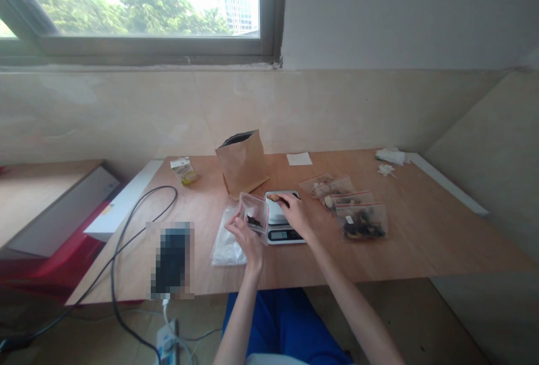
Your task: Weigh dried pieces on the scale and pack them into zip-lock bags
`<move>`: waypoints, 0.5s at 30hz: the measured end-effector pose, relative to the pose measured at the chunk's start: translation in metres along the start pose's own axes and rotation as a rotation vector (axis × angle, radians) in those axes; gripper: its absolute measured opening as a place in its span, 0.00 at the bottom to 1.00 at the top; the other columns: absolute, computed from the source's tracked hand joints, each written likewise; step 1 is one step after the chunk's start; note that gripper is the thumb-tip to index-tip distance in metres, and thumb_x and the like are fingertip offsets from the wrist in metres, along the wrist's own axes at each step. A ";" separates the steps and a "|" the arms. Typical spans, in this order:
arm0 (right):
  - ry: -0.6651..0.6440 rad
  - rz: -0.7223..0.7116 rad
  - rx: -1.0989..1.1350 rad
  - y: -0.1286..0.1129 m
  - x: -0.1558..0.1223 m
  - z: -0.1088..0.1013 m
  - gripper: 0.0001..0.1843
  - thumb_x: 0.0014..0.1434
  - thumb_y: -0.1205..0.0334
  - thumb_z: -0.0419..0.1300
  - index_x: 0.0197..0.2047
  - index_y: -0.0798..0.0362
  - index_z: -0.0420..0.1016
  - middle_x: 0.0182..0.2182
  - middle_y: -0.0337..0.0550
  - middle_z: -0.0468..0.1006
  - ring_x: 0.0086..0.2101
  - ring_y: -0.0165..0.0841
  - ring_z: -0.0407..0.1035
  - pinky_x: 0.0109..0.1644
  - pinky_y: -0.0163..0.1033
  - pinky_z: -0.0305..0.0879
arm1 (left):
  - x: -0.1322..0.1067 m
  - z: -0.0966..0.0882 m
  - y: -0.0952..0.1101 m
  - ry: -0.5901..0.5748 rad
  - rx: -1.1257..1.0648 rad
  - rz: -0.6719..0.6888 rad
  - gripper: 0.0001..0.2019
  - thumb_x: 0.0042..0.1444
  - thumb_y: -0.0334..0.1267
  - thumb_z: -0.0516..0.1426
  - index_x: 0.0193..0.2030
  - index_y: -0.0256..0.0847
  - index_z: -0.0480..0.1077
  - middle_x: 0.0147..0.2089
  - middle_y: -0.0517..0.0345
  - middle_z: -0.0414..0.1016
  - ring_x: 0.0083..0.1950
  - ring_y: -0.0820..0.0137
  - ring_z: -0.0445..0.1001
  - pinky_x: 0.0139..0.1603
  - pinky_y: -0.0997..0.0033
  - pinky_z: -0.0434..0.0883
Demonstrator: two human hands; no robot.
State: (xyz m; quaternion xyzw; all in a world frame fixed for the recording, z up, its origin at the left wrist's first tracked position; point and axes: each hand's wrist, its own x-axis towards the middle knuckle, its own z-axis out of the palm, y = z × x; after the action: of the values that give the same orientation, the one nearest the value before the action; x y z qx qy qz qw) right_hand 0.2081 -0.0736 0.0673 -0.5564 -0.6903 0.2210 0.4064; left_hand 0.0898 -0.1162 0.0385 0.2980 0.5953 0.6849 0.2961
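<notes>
My left hand [247,240] grips a clear zip bag [255,210] with a few dark dried pieces inside. Over the pan of a white kitchen scale [275,216], my right hand [295,211] pinches a brownish dried piece [273,197]; its exact kind is too small to tell. The scale's display is lit, but I cannot read it. Beneath my left hand lies a stack of clear plastic bags [227,244]. Right of the scale are several filled zip bags [337,190], the nearest one [362,222] holding dark dried pieces.
An open brown paper bag [242,163] stands behind the scale. A small box [184,170], white paper [299,159] and crumpled plastic [391,156] lie along the back. At left are a black cable [113,275] and a pixelated dark device [172,261] near the table's front edge.
</notes>
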 end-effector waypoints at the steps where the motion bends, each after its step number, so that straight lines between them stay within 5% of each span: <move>1: -0.014 0.006 0.085 -0.008 0.001 -0.005 0.13 0.57 0.71 0.54 0.43 0.55 0.76 0.42 0.48 0.78 0.42 0.34 0.71 0.48 0.40 0.65 | 0.000 0.000 0.000 0.017 0.022 -0.004 0.18 0.61 0.52 0.40 0.47 0.39 0.54 0.54 0.41 0.64 0.56 0.62 0.65 0.55 0.61 0.62; 4: -0.177 -0.028 0.205 -0.031 0.002 -0.019 0.12 0.56 0.70 0.56 0.44 0.55 0.76 0.41 0.46 0.78 0.42 0.33 0.72 0.46 0.38 0.66 | -0.003 0.001 0.001 0.033 0.066 -0.027 0.18 0.61 0.53 0.40 0.46 0.40 0.55 0.50 0.43 0.65 0.52 0.62 0.67 0.52 0.61 0.63; 7: -0.326 -0.125 0.088 -0.046 0.000 -0.026 0.16 0.54 0.75 0.55 0.45 0.54 0.75 0.41 0.45 0.78 0.41 0.33 0.71 0.45 0.36 0.66 | -0.006 0.001 0.000 0.015 0.068 -0.034 0.19 0.61 0.53 0.40 0.46 0.40 0.55 0.48 0.46 0.65 0.50 0.63 0.68 0.50 0.62 0.64; 12: -0.448 -0.266 -0.254 -0.057 0.000 -0.015 0.17 0.51 0.81 0.53 0.40 0.57 0.76 0.40 0.50 0.76 0.45 0.37 0.69 0.51 0.41 0.63 | -0.008 0.002 0.000 -0.001 0.057 -0.008 0.19 0.61 0.53 0.40 0.46 0.39 0.55 0.48 0.45 0.65 0.49 0.64 0.68 0.49 0.62 0.65; 15: -0.487 -0.290 -0.233 -0.064 0.003 -0.007 0.17 0.52 0.81 0.54 0.43 0.59 0.74 0.43 0.52 0.76 0.47 0.37 0.68 0.53 0.41 0.61 | -0.008 0.003 -0.002 -0.001 0.052 0.000 0.18 0.61 0.53 0.40 0.45 0.40 0.55 0.47 0.46 0.65 0.49 0.64 0.68 0.50 0.62 0.64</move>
State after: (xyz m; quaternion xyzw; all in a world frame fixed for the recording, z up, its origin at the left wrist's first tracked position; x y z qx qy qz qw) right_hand 0.1762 -0.0898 0.1204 -0.4257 -0.8603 0.2067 0.1898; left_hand 0.0973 -0.1204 0.0367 0.3059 0.6126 0.6692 0.2887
